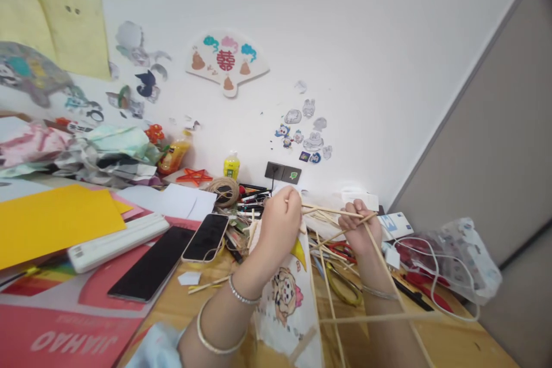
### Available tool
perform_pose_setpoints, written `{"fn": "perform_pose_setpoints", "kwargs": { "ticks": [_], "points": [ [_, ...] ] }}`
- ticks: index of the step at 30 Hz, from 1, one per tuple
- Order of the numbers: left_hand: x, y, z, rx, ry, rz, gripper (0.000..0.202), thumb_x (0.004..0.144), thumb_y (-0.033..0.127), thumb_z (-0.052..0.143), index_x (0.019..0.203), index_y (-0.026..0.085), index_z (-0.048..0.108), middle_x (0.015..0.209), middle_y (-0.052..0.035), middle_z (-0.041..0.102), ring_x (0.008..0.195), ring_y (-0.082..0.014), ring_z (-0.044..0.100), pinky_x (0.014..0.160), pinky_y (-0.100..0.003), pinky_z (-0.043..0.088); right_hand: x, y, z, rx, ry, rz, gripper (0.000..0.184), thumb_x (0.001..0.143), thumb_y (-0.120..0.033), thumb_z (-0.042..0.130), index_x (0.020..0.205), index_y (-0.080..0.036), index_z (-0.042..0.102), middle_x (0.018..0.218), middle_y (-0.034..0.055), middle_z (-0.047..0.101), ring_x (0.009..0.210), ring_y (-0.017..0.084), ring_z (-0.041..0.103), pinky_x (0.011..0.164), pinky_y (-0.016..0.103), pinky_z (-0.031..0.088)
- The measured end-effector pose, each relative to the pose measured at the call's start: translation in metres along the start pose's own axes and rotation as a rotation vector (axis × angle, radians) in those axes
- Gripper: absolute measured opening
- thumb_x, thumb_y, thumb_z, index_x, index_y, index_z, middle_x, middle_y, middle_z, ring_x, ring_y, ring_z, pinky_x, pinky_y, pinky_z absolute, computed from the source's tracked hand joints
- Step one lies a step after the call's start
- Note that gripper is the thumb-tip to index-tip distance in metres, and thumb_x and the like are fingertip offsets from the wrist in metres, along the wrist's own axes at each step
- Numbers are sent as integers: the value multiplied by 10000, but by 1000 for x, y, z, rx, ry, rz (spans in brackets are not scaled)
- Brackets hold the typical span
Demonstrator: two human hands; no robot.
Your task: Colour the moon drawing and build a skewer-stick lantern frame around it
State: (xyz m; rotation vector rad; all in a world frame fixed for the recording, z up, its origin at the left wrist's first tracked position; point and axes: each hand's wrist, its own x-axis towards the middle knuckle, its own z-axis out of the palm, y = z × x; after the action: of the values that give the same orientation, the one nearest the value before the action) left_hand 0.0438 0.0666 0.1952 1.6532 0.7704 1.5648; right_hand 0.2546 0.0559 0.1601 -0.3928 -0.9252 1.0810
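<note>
My left hand (282, 215), with bracelets on its wrist, is closed at the left end of a thin wooden stick (325, 210). My right hand (361, 229) grips the other end, where several sticks cross at a corner. From that corner a long stick (390, 276) slants down toward me, and another stick (332, 299) stands out below the hands. Together they look like an open frame, partly blurred near the camera. Beneath it lies a white paper strip (276, 336) with a cartoon puppy drawing (285, 294). My left fingertips are partly hidden.
Scissors with yellow handles (345, 287) lie under my right arm. A phone (206, 237), a black tablet-like slab (150, 263) and a long white box (118, 241) are on the left. Twine (223, 190) and a yellow bottle (232, 165) stand behind; a white cable (435, 264) curls at right.
</note>
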Motion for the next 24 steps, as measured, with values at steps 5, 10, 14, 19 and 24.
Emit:
{"fn": "perform_pose_setpoints", "kwargs": {
  "ticks": [5,10,14,19,24],
  "points": [
    [-8,12,1,117,-56,44,285,865,220,323,581,238,297,529,63,341,544,-141,363,550,-287,226,-1,0,-1,13,13,-16,175,633,-127,566,627,-210,412,483,-88,275,414,85,198,409,184,266],
    [-18,20,5,212,-65,142,297,864,219,344,581,246,260,525,55,314,515,-152,332,537,-308,182,-3,5,-2,2,44,-26,228,652,-146,572,614,-216,358,494,-90,222,421,93,152,401,200,238],
    [-18,19,4,172,-69,168,299,870,221,348,583,247,269,527,50,326,515,-154,334,537,-311,192,-4,6,0,-100,45,-70,256,687,-186,576,610,-226,335,495,-88,200,417,101,150,393,212,233],
    [-3,6,-3,15,-80,89,272,854,224,335,583,238,310,549,55,331,550,-142,350,548,-284,245,-5,-5,7,-146,18,-121,206,667,-185,595,614,-221,400,468,-83,264,412,93,200,407,207,234],
    [11,-4,-8,-169,-96,9,258,807,245,375,555,229,323,539,61,312,535,-123,331,525,-260,262,-11,-19,22,-170,1,-189,137,642,-155,589,605,-216,472,442,-68,339,419,90,242,420,209,231]
  ]
}}
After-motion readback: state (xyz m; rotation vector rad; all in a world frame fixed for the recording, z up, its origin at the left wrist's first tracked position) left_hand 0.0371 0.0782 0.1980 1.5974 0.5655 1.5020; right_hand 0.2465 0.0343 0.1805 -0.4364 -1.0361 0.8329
